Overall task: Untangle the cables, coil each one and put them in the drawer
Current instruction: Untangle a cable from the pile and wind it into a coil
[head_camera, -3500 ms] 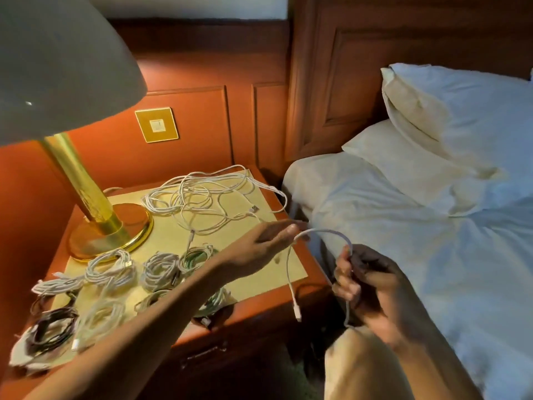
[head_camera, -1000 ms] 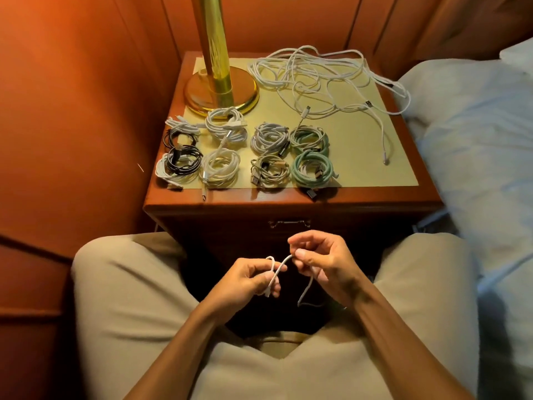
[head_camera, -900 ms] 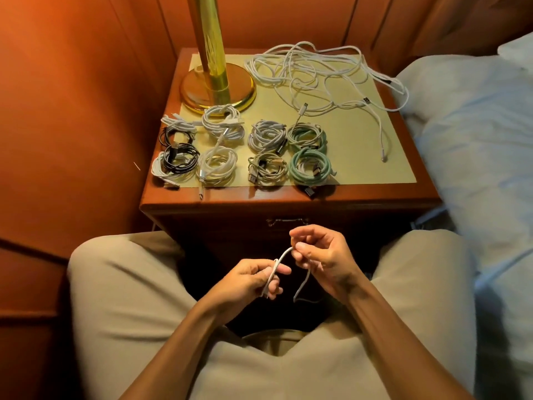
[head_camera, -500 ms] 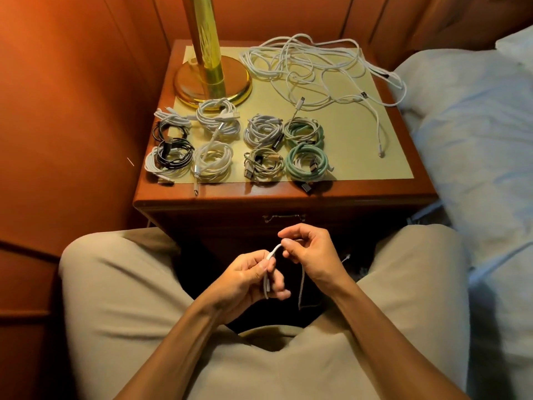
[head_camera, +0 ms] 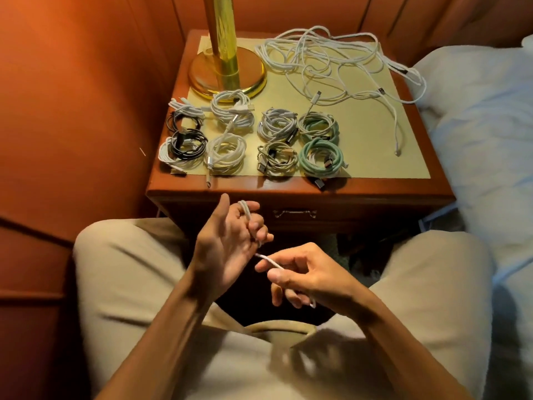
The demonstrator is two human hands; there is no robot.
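While the person sat with knees apart, the right hand (head_camera: 302, 272) lay palm-down at five o'clock, thumb and forefinger pinching a thin white cable (head_camera: 268, 259). That cable ran along a ten-to-four axis up to the left hand (head_camera: 227, 241), raised palm-up, fingers loosely curled with the cord looped over them. Beyond, at twelve o'clock, the closed drawer (head_camera: 294, 213) showed its metal handle in the wooden nightstand (head_camera: 432, 194). On top sat round coiled cables (head_camera: 277, 145), white, black and green, then a loose white tangle (head_camera: 331, 62) at one o'clock beside a shiny brass lamp (head_camera: 226, 67).
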